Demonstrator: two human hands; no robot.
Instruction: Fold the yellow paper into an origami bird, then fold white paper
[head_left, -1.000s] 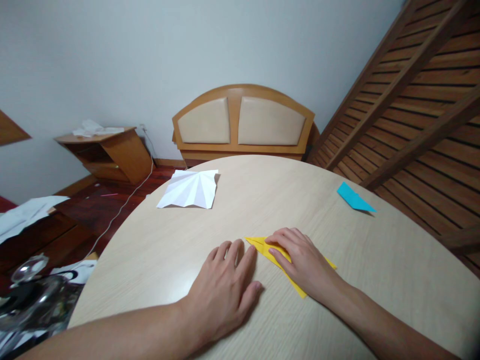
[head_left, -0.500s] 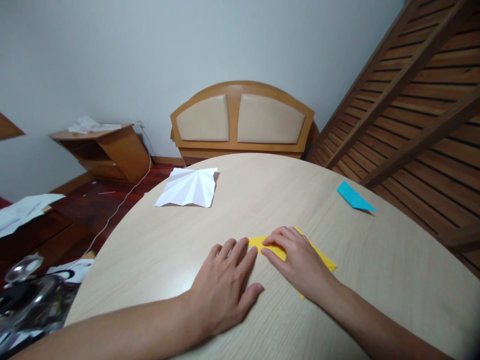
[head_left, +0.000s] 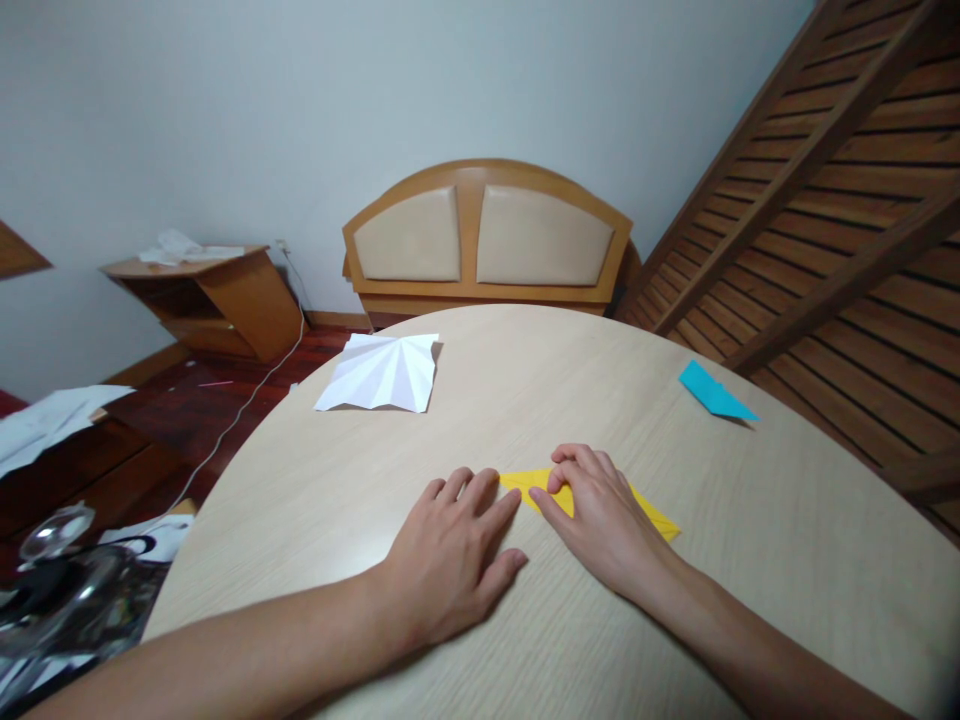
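Paper, yellow and folded flat, lies on the pale round bench [head_left: 787,520]: the yellow paper [head_left: 652,513] shows as a narrow wedge, one pointed tip poking out toward the left hand and a longer tip running out past the right hand on its far side. Its middle is hidden under the right hand [head_left: 600,520], so the fold lines there cannot be made out.

The right hand lies palm down on the yellow paper, fingers [head_left: 574,462] bent and drawn close together, their tips pressing the sheet's upper edge; the thumb stretches along the paper's near edge. The left hand [head_left: 450,560] rests flat on the bench just beside the yellow paper, fingers loosely fanned and holding nothing, its fingertips at the paper's left tip; whether they touch it cannot be told.

Well beyond the yellow paper, toward the bench's far left rim, sits a white paper [head_left: 381,374] creased in a fan of radiating folds. Far to the right of the yellow paper, near the bench edge, lies a small blue folded paper [head_left: 712,393].

No container stands on the bench.
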